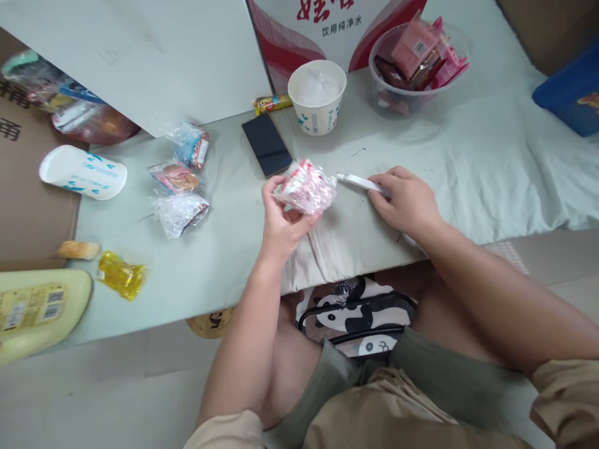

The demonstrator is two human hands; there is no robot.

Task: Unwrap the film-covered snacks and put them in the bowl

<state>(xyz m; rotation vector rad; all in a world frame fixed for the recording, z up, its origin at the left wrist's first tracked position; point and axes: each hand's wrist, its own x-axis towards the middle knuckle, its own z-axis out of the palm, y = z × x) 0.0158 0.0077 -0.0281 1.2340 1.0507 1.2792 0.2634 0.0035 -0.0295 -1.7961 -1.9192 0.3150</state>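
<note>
My left hand [286,215] is wrapped round a small red-and-white package [309,187] in crinkled clear plastic film, held above the table. To its right, my right hand [407,199] grips what looks like a white utility knife [362,181], its narrow tip pointing left toward the package. A small gap separates tip and package. Just behind my left hand lies a dark-screened phone [267,144]. Beyond the phone stands a paper cup [318,103] with crumpled clear plastic in it.
Several wrapped snacks [180,178] and a tipped paper cup [84,171] lie to the left. Nearer are a yellow wrapper [121,274] and a pale yellow bottle [42,312]. A clear bowl [397,103] of packets stands at the back, beside a blue container [571,93].
</note>
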